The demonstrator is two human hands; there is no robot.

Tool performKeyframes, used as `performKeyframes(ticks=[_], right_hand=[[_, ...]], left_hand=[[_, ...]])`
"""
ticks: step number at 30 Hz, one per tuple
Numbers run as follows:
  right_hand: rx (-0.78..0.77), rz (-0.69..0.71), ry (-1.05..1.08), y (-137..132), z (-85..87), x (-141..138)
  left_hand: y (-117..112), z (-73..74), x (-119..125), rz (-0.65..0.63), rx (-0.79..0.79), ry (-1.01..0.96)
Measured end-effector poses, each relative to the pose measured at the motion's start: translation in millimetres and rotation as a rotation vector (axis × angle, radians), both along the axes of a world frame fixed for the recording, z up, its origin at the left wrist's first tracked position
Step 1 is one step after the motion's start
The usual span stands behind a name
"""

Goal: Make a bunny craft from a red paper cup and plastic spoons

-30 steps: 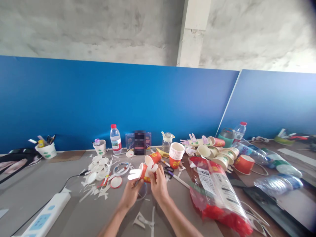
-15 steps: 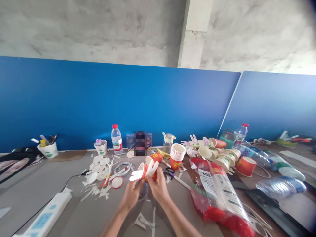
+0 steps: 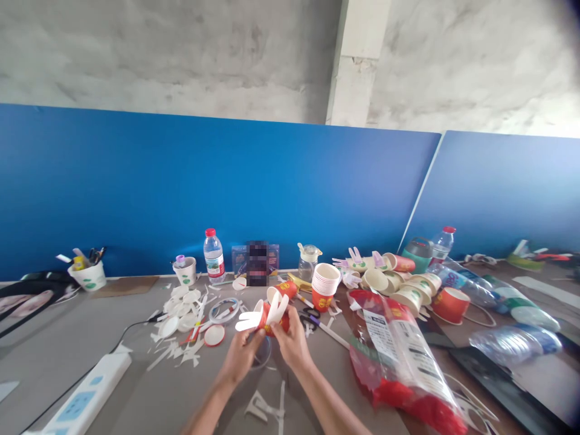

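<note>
Between both hands is a red paper cup (image 3: 268,324) tipped on its side, its rim toward the left. White ear-shaped paper strips (image 3: 277,309) stick up from it, and more white strips (image 3: 249,321) point left. My left hand (image 3: 242,351) is closed on the cup's lower left side. My right hand (image 3: 290,339) grips its right side, fingers curled round it. Just behind lies another red paper cup (image 3: 288,289) on its side. The hands hide part of the held cup, and a clear roll of tape (image 3: 263,353) shows partly beneath them.
To the left is a pile of white paper discs and scraps (image 3: 183,311). A stack of paper cups (image 3: 325,289), scissors (image 3: 312,315) and a plastic bag (image 3: 399,356) are to the right. Decorated cups (image 3: 394,281) and bottles (image 3: 516,344) lie farther right. A power strip (image 3: 86,396) sits front left.
Both hands stay almost in place on the cup. The white strips have shifted very slightly left and up.
</note>
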State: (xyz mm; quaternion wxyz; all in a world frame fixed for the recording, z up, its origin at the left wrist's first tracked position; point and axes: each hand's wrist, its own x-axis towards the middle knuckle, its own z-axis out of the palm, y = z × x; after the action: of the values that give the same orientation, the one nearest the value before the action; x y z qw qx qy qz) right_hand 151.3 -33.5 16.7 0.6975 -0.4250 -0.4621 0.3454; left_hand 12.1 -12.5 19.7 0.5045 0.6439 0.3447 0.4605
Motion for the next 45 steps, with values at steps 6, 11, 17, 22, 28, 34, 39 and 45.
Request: performKeyframes(ticks=[6,11,17,22,28,34,39,45], right_hand=[[-0.023,0.034,0.254,1,2.3,12],[-0.106,0.054,0.225,8,-9.2,16],[-0.004,0.210,0.159,6,-17.4,5],[-0.034,0.246,0.089,6,-17.1,6],[-0.010,0.203,-0.008,4,-16.3,7],[-0.037,-0.084,-0.358,2,-8.0,17],[-0.012,0.024,-0.671,-6,-5.1,6],[-0.100,0.074,-0.969,-16,-1.6,-4]], left_hand=[[6,9.4,-6,0.125,-0.123,-0.135],[12,9.9,-12,0.130,-0.197,-0.327],[12,3.6,-12,0.080,-0.243,-0.362],[10,7.7,-11,0.021,-0.231,-0.331],[11,8.5,-11,0.123,-0.218,-0.288],[19,8.3,-23,0.420,-0.192,-0.131],[25,5.2,-29,0.508,-0.192,-0.113],[16,9.6,-23,0.486,-0.181,-0.084]])
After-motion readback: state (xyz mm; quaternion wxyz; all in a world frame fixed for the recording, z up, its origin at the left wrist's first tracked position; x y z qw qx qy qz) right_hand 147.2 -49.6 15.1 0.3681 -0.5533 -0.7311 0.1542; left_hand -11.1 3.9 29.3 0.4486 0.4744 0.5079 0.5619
